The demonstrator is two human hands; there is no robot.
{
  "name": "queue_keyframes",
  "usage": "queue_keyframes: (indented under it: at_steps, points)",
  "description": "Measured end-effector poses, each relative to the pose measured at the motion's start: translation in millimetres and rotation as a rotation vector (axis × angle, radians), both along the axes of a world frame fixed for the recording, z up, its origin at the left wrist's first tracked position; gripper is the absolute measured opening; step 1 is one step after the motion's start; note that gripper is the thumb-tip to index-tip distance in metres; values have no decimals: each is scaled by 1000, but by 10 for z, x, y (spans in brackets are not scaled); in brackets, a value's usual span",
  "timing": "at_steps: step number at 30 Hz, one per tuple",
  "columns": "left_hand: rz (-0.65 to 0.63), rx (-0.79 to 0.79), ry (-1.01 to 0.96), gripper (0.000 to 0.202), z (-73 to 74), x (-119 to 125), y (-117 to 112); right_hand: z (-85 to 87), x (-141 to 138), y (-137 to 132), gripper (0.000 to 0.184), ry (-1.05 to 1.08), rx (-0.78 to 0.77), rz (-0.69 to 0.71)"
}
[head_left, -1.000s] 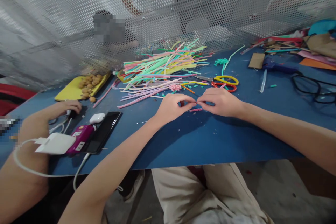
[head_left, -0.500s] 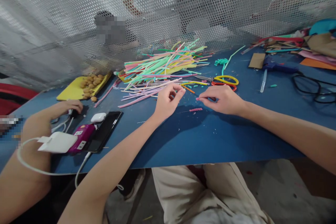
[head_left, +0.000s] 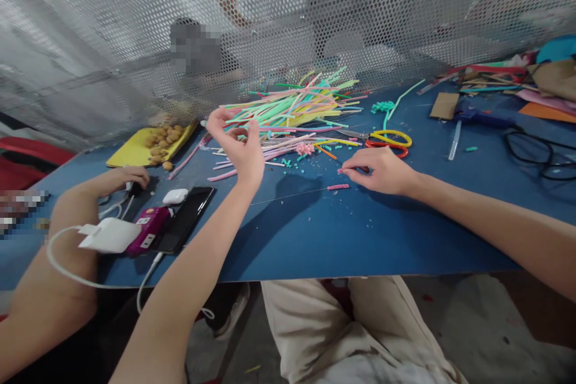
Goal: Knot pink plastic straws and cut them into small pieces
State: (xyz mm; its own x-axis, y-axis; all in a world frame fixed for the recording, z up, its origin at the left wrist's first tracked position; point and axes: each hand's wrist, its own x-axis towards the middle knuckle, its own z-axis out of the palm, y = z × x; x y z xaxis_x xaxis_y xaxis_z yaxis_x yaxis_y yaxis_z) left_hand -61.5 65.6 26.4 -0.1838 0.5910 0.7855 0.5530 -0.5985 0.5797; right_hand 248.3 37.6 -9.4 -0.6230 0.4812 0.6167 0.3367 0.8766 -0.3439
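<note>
My left hand (head_left: pixel 240 147) is raised over the left side of a heap of pastel fuzzy stems (head_left: pixel 288 111). Its fingers are curved and apart, and I see nothing held in them. On the blue table my right hand (head_left: pixel 382 171) pinches a small pink piece (head_left: pixel 341 171) between thumb and forefinger. Just below those fingertips lies a short row of pink pieces (head_left: pixel 338 187). A thin pale thread (head_left: pixel 292 196) runs from the row's left end toward my left forearm. Scissors with yellow and red handles (head_left: pixel 387 139) rest behind my right hand.
A pink cluster (head_left: pixel 305 149) and turquoise bits lie before the heap. At right are a blue glue gun (head_left: pixel 483 119) and black cable. A phone (head_left: pixel 188 219), purple power strip (head_left: pixel 150 229) and yellow tray (head_left: pixel 130 150) are at left, beside another person's hand (head_left: pixel 119 180).
My left hand has moved left and up, its fingers spreading wider and uncovering the pink cluster. More thread shows left of the pink row. My right hand keeps its pinch in nearly the same place.
</note>
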Motion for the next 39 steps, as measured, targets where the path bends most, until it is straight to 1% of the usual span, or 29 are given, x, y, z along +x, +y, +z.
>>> queue_keyframes:
  at_steps: [1, 2, 3, 4, 7, 8, 9, 11, 13, 15, 18, 20, 23, 26, 30, 36, 39]
  points:
    - [118, 91, -13, 44, -21, 21, -14, -6, 0, 8, 20, -1, 8, 1]
    - [168, 119, 46, 44, -45, 58, -41, -11, 0, 16, 20, -3, 22, 3]
    - [170, 145, 155, 37, -70, 107, -81, -16, -1, 23, 20, -6, 36, 7]
    - [116, 146, 289, 28, -93, 164, -130, -19, -1, 28, 20, -8, 50, 13]
    - [-215, 118, 725, 15, -139, 357, -298, -24, -9, 22, 20, -7, 71, 29]
    - [-302, 102, 830, 13, -148, 420, -350, -25, -14, 14, 19, -5, 68, 30]
    - [-339, 54, 881, 13, -154, 479, -396, -24, -20, 4, 19, -4, 64, 33]
    - [-341, -47, 865, 18, -163, 575, -462, -24, -33, -15, 19, -4, 53, 40]
    - [-348, -132, 797, 21, -170, 631, -492, -23, -44, -29, 18, -1, 49, 46]
    - [-374, -182, 744, 22, -180, 648, -492, -21, -51, -38, 18, -2, 53, 47]
    - [-421, -214, 722, 23, -210, 641, -467, -14, -56, -45, 18, -4, 50, 42]
    - [-451, -222, 716, 23, -237, 641, -454, -9, -59, -49, 18, -5, 41, 43]
    - [-460, -205, 695, 22, -269, 660, -450, -10, -61, -49, 19, -11, 37, 48]
    - [-441, -181, 690, 19, -273, 679, -458, -19, -58, -39, 19, -19, 33, 46]
    - [-411, -207, 692, 18, -266, 684, -465, -13, -47, -27, 20, -34, 31, 31]
    - [-356, -218, 678, 27, -290, 699, -470, 9, -42, -38, 23, -32, 25, 30]
    - [-355, -204, 670, 29, -302, 706, -474, -2, -41, -33, 23, -50, 26, 28]
